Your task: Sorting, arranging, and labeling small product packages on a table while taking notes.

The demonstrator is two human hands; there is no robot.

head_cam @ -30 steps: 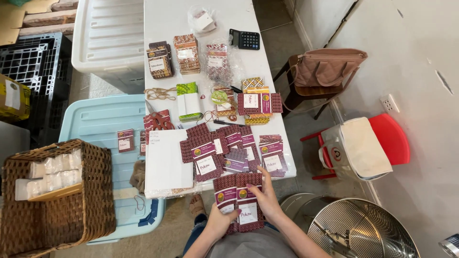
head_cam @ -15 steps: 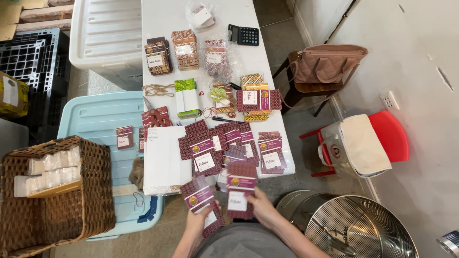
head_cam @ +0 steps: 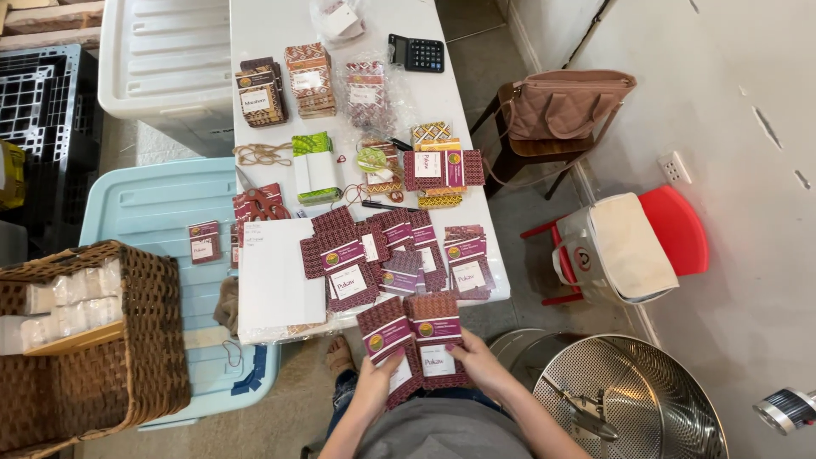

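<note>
White laminate tabletop [head_cam: 272, 25] runs far to near, flat and glossy. Left of it stand a pale blue plastic bin [head_cam: 144, 212] and a coarse wicker basket [head_cam: 119, 357]; at the near right, a perforated steel drum [head_cam: 646, 399]. Flat maroon packets [head_cam: 382, 255] with patterned wrappers fan across the tabletop's near end. Just off its near edge, the left hand [head_cam: 374, 387] pinches one packet [head_cam: 387, 340] and the right hand [head_cam: 476, 365] grips another [head_cam: 435, 331], side by side and touching.
</note>
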